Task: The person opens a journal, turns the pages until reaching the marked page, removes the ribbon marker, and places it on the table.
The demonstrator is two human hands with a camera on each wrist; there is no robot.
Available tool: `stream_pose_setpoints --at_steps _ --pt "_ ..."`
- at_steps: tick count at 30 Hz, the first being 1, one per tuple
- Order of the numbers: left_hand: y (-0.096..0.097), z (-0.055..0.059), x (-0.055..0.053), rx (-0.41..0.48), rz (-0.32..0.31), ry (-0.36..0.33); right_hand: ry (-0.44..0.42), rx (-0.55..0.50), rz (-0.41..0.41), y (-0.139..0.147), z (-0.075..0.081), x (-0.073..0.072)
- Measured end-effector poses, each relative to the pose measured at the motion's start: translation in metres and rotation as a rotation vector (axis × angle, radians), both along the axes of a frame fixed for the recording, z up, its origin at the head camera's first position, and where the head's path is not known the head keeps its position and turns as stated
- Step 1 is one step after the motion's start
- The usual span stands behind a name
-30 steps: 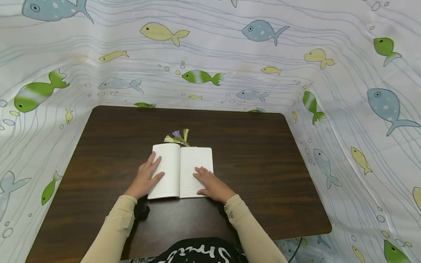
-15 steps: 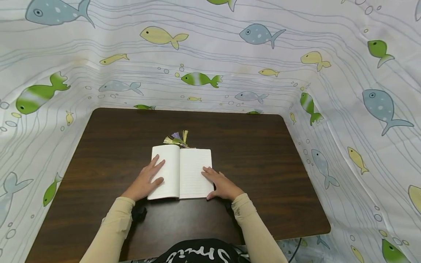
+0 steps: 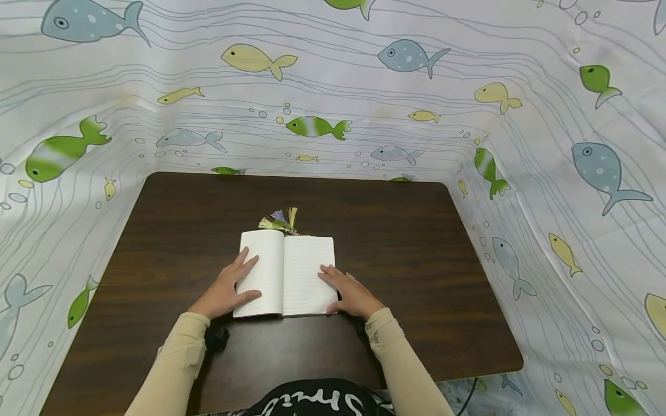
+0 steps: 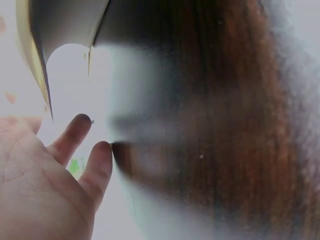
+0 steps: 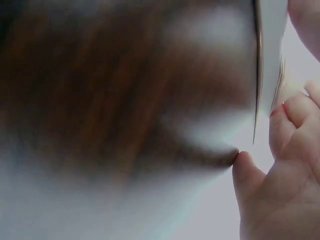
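An open notebook (image 3: 310,276) lies on the dark wooden table, its left page blank-looking and its right page lined. My left hand (image 3: 224,289) rests with spread fingers on the outer part of the left page. My right hand (image 3: 354,293) touches the right page's outer edge with its fingertips, the thumb by the lower corner. In the left wrist view, the notebook's raised edge (image 4: 35,55) stands above my left hand (image 4: 45,185). In the right wrist view, page edges (image 5: 270,55) rise beside my right hand (image 5: 290,175), whose little finger touches the table.
Yellow, purple and green tassels (image 3: 281,221) stick out beyond the notebook's top edge. The brown table (image 3: 406,248) has rounded corners. Fish-patterned white cloth (image 3: 333,75) surrounds it on the far side and both flanks. A black cable (image 3: 468,396) hangs at the lower right.
My right hand has slid outward from the right page to its outer edge. The left hand has shifted slightly, its thumb now lower on the page. The notebook stays open.
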State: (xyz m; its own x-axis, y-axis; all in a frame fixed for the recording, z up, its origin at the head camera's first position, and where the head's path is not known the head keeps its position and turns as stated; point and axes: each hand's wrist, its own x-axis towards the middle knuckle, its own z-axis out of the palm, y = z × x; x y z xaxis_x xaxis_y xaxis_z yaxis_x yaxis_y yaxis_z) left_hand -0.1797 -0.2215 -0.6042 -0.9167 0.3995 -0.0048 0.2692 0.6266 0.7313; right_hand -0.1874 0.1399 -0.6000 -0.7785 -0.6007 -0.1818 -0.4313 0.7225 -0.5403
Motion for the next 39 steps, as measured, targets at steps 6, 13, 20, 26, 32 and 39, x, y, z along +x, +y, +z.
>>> stream_pose_setpoints --at_steps 6,13,20,26,32,39 --pt "0.0 -0.002 0.0 0.004 0.008 -0.003 0.06 0.036 -0.013 -0.002 -0.001 0.0" --pt "0.0 -0.004 0.003 -0.01 0.019 -0.009 0.119 0.048 -0.052 -0.007 -0.001 0.003" --pt "0.001 -0.004 0.005 -0.015 0.031 -0.011 0.207 0.034 -0.084 -0.012 0.002 0.005" --pt "0.001 -0.004 0.005 -0.017 0.037 -0.012 0.327 0.065 -0.084 -0.016 -0.003 0.003" --pt "0.003 -0.002 0.006 -0.004 0.03 -0.011 0.497 0.057 -0.085 -0.023 -0.002 0.003" --pt "0.004 0.0 0.008 0.006 0.031 -0.006 0.591 0.045 -0.151 -0.031 0.001 0.004"
